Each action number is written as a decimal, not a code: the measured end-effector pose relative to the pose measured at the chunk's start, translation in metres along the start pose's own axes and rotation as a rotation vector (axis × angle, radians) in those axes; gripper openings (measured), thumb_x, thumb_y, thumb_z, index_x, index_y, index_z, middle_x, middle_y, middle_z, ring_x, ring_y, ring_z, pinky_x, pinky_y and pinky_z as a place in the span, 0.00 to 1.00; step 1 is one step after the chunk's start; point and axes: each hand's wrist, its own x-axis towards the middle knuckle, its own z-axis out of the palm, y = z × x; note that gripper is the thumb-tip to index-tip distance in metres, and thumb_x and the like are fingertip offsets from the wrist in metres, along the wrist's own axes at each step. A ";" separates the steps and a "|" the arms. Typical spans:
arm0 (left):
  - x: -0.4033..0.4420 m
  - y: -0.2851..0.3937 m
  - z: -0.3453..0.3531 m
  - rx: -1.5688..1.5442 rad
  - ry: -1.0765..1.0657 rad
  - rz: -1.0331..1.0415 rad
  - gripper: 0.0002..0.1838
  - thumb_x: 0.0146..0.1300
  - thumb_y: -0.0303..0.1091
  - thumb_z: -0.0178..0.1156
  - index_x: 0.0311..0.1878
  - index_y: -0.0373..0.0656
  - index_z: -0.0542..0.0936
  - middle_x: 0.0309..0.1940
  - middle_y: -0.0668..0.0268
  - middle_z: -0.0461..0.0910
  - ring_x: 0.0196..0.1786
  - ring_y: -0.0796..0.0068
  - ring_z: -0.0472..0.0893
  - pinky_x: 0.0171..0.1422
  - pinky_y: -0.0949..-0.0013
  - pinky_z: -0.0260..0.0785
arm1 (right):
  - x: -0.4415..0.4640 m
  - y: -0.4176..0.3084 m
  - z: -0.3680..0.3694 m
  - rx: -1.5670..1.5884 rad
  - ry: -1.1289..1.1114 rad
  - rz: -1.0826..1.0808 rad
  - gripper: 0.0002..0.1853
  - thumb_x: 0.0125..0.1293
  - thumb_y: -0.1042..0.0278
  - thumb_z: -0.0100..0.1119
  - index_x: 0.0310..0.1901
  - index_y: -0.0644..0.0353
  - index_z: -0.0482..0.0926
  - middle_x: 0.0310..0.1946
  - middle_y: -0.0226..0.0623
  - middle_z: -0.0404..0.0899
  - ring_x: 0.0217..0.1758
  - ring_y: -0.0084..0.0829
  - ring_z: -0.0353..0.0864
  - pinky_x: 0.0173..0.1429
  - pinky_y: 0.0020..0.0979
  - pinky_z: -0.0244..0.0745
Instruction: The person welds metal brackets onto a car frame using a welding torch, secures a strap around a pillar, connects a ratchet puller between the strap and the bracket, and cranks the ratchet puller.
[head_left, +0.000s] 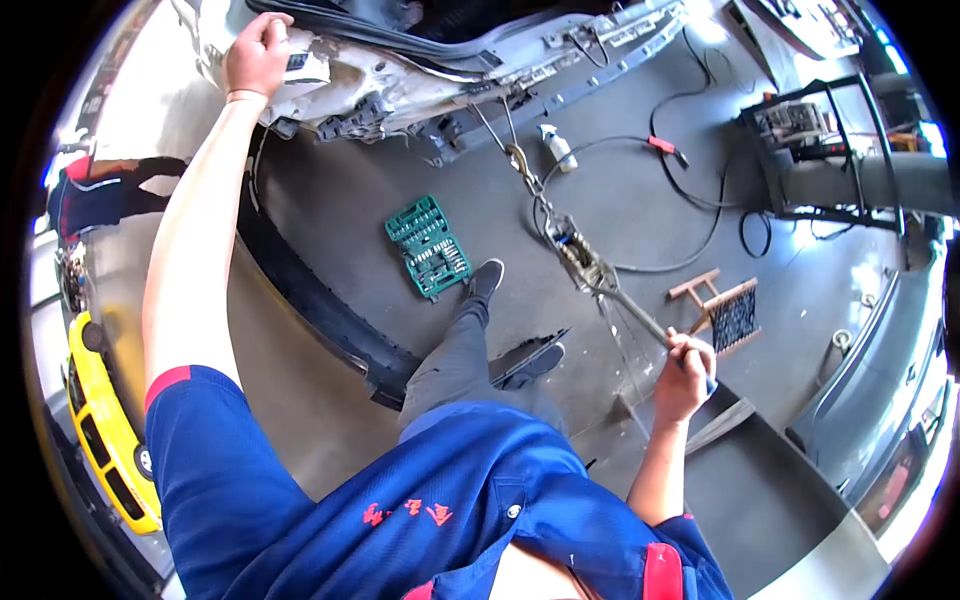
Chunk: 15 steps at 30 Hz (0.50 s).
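My left hand (pixel 257 55) is closed on the edge of a stripped white car body (pixel 370 90) at the upper left. On the right, my right hand (pixel 686 378) is wrapped round the end of a long metal lever handle (pixel 635 312). That handle runs up to a chain puller (pixel 580 255). From the puller a chain leads to a hook (pixel 517 160), which is joined to the car body by a strap or cable.
An open green socket set (pixel 428 248) lies by my foot. Beside it curves a black bumper (pixel 310 305). A spray bottle (pixel 558 148), hoses and a small stool (pixel 733 315) are on the floor. Another person (pixel 100 195) is at the left.
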 end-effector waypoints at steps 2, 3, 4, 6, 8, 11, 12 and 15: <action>-0.004 0.000 -0.001 0.073 -0.001 -0.009 0.12 0.76 0.39 0.56 0.48 0.50 0.88 0.30 0.74 0.85 0.36 0.80 0.83 0.45 0.72 0.75 | 0.010 -0.007 0.014 -0.060 -0.113 -0.057 0.09 0.66 0.71 0.58 0.41 0.68 0.82 0.39 0.47 0.85 0.51 0.44 0.85 0.74 0.58 0.69; -0.003 0.000 -0.002 0.046 -0.016 -0.027 0.12 0.76 0.40 0.56 0.48 0.50 0.88 0.30 0.74 0.85 0.36 0.80 0.84 0.45 0.72 0.75 | 0.016 -0.013 0.020 -0.062 -0.115 -0.048 0.09 0.66 0.71 0.58 0.41 0.68 0.82 0.39 0.47 0.85 0.51 0.44 0.85 0.74 0.58 0.69; -0.001 0.001 -0.003 0.021 -0.031 -0.040 0.12 0.76 0.40 0.56 0.48 0.50 0.88 0.30 0.74 0.85 0.36 0.79 0.84 0.45 0.72 0.75 | 0.028 -0.017 0.031 -0.222 -0.275 -0.128 0.10 0.66 0.70 0.58 0.42 0.68 0.83 0.41 0.48 0.86 0.54 0.45 0.86 0.75 0.59 0.68; 0.001 0.005 -0.005 0.043 -0.035 -0.029 0.13 0.76 0.41 0.55 0.48 0.51 0.88 0.30 0.74 0.85 0.36 0.79 0.84 0.45 0.72 0.75 | 0.050 -0.027 0.055 -0.454 -0.542 -0.263 0.11 0.69 0.67 0.59 0.43 0.67 0.85 0.44 0.49 0.88 0.57 0.48 0.86 0.75 0.61 0.67; -0.003 0.003 -0.004 0.044 -0.021 -0.036 0.13 0.76 0.41 0.55 0.48 0.52 0.88 0.30 0.74 0.85 0.36 0.79 0.84 0.45 0.72 0.75 | 0.062 -0.025 0.088 -0.422 -0.466 -0.350 0.12 0.71 0.65 0.59 0.44 0.66 0.85 0.44 0.49 0.88 0.56 0.48 0.86 0.74 0.60 0.69; -0.003 -0.006 -0.003 0.064 -0.027 -0.053 0.13 0.76 0.42 0.55 0.49 0.52 0.88 0.30 0.76 0.85 0.36 0.79 0.84 0.45 0.72 0.75 | 0.078 -0.019 0.104 -0.307 -0.451 -0.212 0.13 0.75 0.68 0.56 0.48 0.69 0.85 0.33 0.42 0.85 0.38 0.35 0.85 0.52 0.43 0.82; -0.003 -0.005 -0.004 0.060 -0.025 -0.064 0.13 0.76 0.42 0.55 0.49 0.52 0.88 0.30 0.76 0.85 0.36 0.79 0.84 0.45 0.72 0.75 | 0.080 -0.020 0.107 -0.284 -0.486 -0.113 0.13 0.75 0.69 0.56 0.49 0.70 0.85 0.28 0.38 0.84 0.31 0.29 0.83 0.43 0.35 0.83; -0.003 -0.005 -0.004 0.042 -0.025 -0.063 0.13 0.76 0.43 0.56 0.49 0.52 0.88 0.30 0.76 0.85 0.35 0.79 0.84 0.45 0.72 0.75 | 0.092 -0.023 0.148 -0.491 -0.464 -0.059 0.11 0.73 0.72 0.58 0.49 0.67 0.87 0.26 0.29 0.81 0.27 0.17 0.76 0.34 0.24 0.71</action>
